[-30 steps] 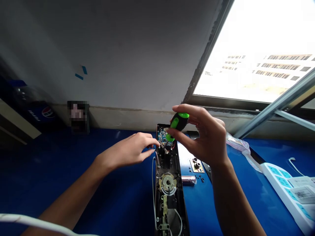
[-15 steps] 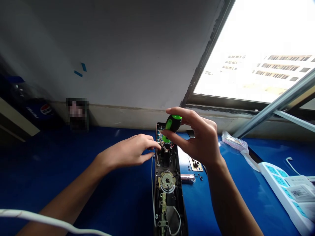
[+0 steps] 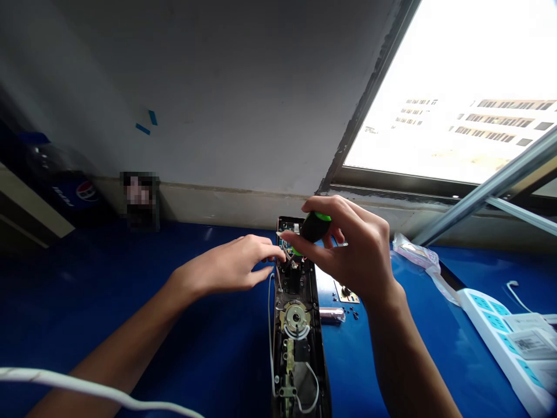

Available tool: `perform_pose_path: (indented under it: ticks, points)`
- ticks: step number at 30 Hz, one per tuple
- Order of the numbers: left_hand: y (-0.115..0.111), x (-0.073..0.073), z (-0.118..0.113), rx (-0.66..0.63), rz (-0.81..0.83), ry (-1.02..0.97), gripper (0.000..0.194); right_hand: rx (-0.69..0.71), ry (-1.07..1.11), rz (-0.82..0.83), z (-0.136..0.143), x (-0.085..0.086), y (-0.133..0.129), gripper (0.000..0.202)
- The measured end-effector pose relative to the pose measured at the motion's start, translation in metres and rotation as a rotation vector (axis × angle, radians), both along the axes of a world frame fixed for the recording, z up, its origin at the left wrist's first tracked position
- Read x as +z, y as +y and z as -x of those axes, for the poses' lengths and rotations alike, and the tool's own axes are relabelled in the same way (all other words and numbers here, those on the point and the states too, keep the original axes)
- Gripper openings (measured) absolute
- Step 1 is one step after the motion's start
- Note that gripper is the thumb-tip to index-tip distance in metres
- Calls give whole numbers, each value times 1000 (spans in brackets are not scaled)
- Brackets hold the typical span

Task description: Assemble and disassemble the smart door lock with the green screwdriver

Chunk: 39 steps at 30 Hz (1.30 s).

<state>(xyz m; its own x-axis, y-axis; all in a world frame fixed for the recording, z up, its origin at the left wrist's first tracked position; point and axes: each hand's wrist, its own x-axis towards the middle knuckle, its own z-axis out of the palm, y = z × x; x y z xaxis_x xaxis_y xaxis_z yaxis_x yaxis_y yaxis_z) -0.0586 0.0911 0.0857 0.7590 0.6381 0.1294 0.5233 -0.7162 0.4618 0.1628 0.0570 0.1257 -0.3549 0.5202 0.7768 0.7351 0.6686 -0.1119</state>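
Left hand (image 3: 230,268) on blue surface (image 3: 108,302), fingers loosely curled, holding nothing, fingertips touching left edge of opened lock body (image 3: 297,325). Lock body lies lengthwise, near to far, at centre. Right hand (image 3: 352,249) just right of it, grip clenched round green-black screwdriver (image 3: 311,229), tip down inside lock's far end. Loose screws (image 3: 348,313), white power strip (image 3: 505,337) farther right.

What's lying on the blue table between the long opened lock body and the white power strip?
In the head view: a small brass plate, loose dark screws, and a short silvery cylinder beside the lock body.
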Motion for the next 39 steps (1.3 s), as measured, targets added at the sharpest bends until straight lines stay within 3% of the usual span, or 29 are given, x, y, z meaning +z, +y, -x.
perform_pose_path:
  ticks: [6, 11, 20, 23, 27, 29, 33, 39]
  points:
    - [2, -5, -1, 0, 23, 10, 28, -128, -57, -64, -1, 0, -3, 35]
    - [3, -5, -1, -4, 27, 27, 25, -29, -98, -21, -4, 4, -5, 26]
    - [7, -10, -7, -9, 7, 7, 27, 26, -78, 18, -4, 6, -4, 13]
    - [8, -11, -8, -10, 1, 8, 26, 115, -62, 96, -6, 10, -7, 10]
    - [8, -12, -8, -17, -13, -2, 22, 225, -50, 226, -7, 12, -12, 22]
    - [8, -13, -8, -14, -17, -5, 19, 192, -43, 204, -6, 10, -12, 27]
    - [7, -16, -11, 26, -33, -29, 17, 42, -21, 20, -1, 5, -10, 16]
    - [7, -25, -17, 75, -108, -67, 15, 170, 12, 113, 2, 6, -12, 19]
